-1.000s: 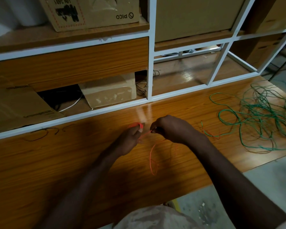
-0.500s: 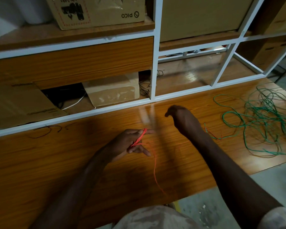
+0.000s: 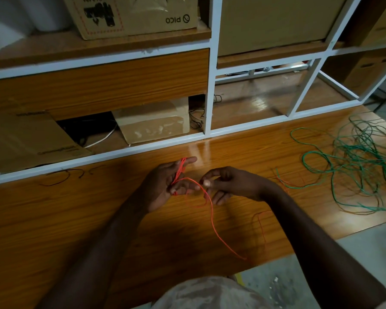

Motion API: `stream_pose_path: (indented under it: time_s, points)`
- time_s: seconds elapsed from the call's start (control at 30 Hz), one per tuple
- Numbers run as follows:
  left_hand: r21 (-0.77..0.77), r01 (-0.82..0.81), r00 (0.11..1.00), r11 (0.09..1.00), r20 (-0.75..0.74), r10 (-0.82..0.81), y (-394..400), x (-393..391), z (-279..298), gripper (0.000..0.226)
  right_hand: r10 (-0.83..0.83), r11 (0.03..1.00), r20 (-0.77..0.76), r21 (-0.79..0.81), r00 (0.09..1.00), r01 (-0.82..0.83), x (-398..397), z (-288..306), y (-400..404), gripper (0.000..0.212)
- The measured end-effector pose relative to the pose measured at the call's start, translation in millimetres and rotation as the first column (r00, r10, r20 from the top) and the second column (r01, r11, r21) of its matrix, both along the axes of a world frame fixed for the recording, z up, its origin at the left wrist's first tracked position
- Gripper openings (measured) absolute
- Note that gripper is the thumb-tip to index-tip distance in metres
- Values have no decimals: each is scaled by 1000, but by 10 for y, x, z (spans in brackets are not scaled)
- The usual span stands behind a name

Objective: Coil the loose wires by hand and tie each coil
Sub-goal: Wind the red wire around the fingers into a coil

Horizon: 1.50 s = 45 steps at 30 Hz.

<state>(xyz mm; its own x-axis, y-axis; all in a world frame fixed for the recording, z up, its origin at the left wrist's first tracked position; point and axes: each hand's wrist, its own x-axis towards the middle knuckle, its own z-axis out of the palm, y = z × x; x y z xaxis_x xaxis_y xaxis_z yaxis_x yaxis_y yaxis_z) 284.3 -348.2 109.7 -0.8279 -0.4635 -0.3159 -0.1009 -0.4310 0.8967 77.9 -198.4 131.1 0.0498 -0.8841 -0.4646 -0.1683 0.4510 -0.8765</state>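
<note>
A thin orange wire (image 3: 212, 219) is wound in a few loops around the fingers of my left hand (image 3: 165, 186), which holds the small coil above the wooden tabletop (image 3: 54, 219). My right hand (image 3: 230, 185) pinches the same wire just right of the coil. From there the free end trails down across the table toward its front edge. A tangled pile of loose green wire (image 3: 361, 166) lies on the table at the right, apart from both hands.
A white metal shelf frame (image 3: 206, 92) with wooden boards rises behind the table. Cardboard boxes (image 3: 152, 123) and black and white cables sit in its compartments. Short dark wire scraps (image 3: 62, 177) lie at the back left. The concrete floor (image 3: 321, 275) shows at the lower right.
My right hand has come back from its raised position to the coil and now pinches the wire beside my left hand. More orange wire is looped on my left fingers.
</note>
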Motion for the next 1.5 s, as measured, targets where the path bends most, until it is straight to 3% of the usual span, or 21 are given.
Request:
stream_pose_path:
  time_s: [0.13, 0.2, 0.27, 0.33, 0.43, 0.5, 0.53, 0.6, 0.73, 0.83, 0.93, 1.0, 1.07, 1.13, 1.2, 1.27, 1.43, 1.5]
  points:
    - [-16, -32, 999, 999, -2, 32, -52, 61, 98, 46, 56, 998, 129, 5, 990, -57, 46, 67, 73, 61]
    - [-10, -28, 1000, 1000, 4, 28, -68, 57, 60, 47, 33, 999, 85, -19, 996, -31, 41, 25, 62, 52]
    - [19, -40, 999, 999, -10, 41, -79, 56, 68, 48, 5, 998, -43, -64, 999, -7, 12, -3, 27, 38]
    - [33, -46, 998, 998, -34, 48, -88, 65, 59, 48, -39, 988, -250, -155, 967, 0, -33, -29, -12, 40]
    - [76, -75, 994, 994, -69, 81, -99, 78, 65, 49, -103, 955, -659, -274, 745, -110, -116, -130, -72, 46]
    - [95, -94, 991, 991, -89, 103, -114, 73, 72, 50, -54, 951, -780, -229, 623, -205, -132, -250, -82, 40]
    - [104, -102, 988, 989, -101, 113, -122, 63, 82, 50, -31, 952, -792, -210, 609, -224, -113, -310, -76, 36]
    - [129, -119, 983, 984, -124, 135, -146, 42, 88, 48, 3, 943, -752, -216, 659, -252, -45, -437, -54, 32]
    - [206, -193, 961, 959, -159, 228, -248, 30, 68, 48, 68, 850, -607, -380, 792, -364, 163, -655, 9, 41]
    - [258, -278, 938, 925, -137, 320, -348, 46, -17, 50, 5, 858, -452, -457, 892, -236, 239, -739, 60, 32]
    - [288, -350, 918, 891, -82, 387, -416, 89, -135, 49, -115, 860, -133, -509, 984, 32, 218, -728, 101, 15]
    - [298, -377, 911, 877, -50, 409, -438, 120, -238, 47, -323, 819, 158, -446, 933, 360, 152, -675, 134, 7]
    - [289, -396, 907, 871, -20, 420, -443, 151, -335, 47, -515, 687, 396, -341, 761, 642, 68, -616, 166, 5]
    - [278, -414, 903, 867, 11, 428, -439, 170, -429, 46, -594, 575, 532, -244, 604, 781, -46, -557, 197, 15]
    - [265, -414, 907, 871, 36, 420, -415, 175, -487, 45, -647, 561, 506, -192, 571, 806, -168, -503, 212, 38]
    - [243, -391, 919, 888, 54, 390, -363, 163, -515, 45, -700, 587, 322, -250, 638, 770, -236, -458, 197, 51]
    - [211, -149, 988, 966, 68, 138, -28, 95, -441, 47, -731, 619, -33, -451, 681, 643, -358, -378, -19, 45]
    - [253, -45, 996, 967, 85, 24, 140, 53, -409, 49, -743, 601, -27, -465, 669, 649, -494, -401, -103, 40]
